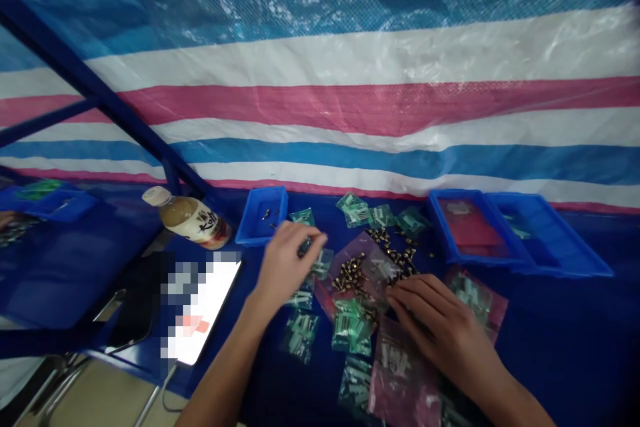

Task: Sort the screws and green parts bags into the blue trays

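My left hand [287, 259] is curled above the small clear packets left of the pile, thumb and forefinger close together; a dark bit shows between them, too small to name. My right hand [445, 320] reaches in from the right, fingers bent together with the tips down at the brass-coloured screws [350, 273]. What those fingertips grip is hidden. The screws lie loose, partly on a pink plastic bag [327, 290]. Around them are green-tinted packets [353, 327] of small pale parts, and a larger pink bag [400, 373] lies below my right hand.
A blue tray [261, 213] with a few screws stands behind my left hand. Two more blue trays [470, 227] sit at back right, one holding pink bags. To the left are a drink bottle [193, 217] and a lit phone [210, 307]. Another person's hand [7, 218] shows far left.
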Tool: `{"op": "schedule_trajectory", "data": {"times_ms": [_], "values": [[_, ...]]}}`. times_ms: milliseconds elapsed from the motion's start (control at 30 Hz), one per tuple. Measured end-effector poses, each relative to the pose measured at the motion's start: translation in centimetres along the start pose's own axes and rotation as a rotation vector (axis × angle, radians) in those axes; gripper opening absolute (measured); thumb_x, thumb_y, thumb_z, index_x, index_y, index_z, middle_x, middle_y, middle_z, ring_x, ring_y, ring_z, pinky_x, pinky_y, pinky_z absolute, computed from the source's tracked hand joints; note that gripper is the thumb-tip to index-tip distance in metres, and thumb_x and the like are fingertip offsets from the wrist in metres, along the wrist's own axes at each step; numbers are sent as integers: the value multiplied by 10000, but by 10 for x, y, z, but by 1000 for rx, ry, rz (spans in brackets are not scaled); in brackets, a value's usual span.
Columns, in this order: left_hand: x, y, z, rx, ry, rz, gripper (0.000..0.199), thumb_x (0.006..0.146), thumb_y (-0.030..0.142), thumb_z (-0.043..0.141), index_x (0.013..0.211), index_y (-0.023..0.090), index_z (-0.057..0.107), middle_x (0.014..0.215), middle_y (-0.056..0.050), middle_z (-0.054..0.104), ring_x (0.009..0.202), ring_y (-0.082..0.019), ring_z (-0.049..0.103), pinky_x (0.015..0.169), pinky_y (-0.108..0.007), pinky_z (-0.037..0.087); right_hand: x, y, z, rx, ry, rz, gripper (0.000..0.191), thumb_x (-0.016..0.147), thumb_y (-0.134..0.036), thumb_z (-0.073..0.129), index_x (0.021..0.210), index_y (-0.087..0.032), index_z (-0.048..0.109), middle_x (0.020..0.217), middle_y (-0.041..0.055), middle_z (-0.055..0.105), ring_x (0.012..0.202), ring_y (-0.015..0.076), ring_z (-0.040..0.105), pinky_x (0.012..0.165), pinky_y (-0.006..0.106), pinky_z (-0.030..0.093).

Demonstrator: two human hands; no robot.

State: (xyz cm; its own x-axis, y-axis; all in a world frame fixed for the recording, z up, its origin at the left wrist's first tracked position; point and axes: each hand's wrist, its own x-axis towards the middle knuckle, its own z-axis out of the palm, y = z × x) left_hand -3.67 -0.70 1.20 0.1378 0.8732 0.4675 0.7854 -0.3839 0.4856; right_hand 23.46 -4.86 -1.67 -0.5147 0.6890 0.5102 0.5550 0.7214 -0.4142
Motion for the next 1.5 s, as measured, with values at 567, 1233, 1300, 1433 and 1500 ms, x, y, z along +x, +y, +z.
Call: {"op": "schedule_trajectory", "data": {"times_ms": [567,1233,1300,1433,1500], "values": [[14,-12,28,659,-235,-93,221,954,223,511,1118,144,634,1081,-147,659,1035,-297,541,857,-410,419,-1,8,4,-7,13,16,179,915,-144,577,1068,-197,655,983,75,673,926,209,621,809,368,543],[58,15,22,270,-332,-70,267,986,260,495,1213,266,636,1034,-40,743,947,-180,703,850,-267,526,2,9,-12,-19,198,183,286,920,-240,590,1205,-226,592,1095,89,639,956,219,625,794,350,552],[36,36,20,-217,-418,116,222,967,291,543,1133,289,690,1061,5,744,963,-148,698,881,-243,520,2,12,-16,-18,224,302,471,892,-344,633,1332,-233,507,1227,113,589,971,228,639,762,338,572],[5,55,36,-545,-364,110,110,879,256,671,947,215,747,903,-19,757,801,-141,705,745,-220,541,1,17,-15,35,106,233,290,916,-372,598,1184,-263,600,1171,80,623,1002,213,656,803,294,570],[-2,52,45,-559,-330,47,105,829,270,728,887,184,743,803,-23,751,681,-134,687,633,-206,525,0,16,-11,80,81,200,166,939,-337,566,1072,-262,632,1052,57,662,933,187,677,770,254,567]]}}
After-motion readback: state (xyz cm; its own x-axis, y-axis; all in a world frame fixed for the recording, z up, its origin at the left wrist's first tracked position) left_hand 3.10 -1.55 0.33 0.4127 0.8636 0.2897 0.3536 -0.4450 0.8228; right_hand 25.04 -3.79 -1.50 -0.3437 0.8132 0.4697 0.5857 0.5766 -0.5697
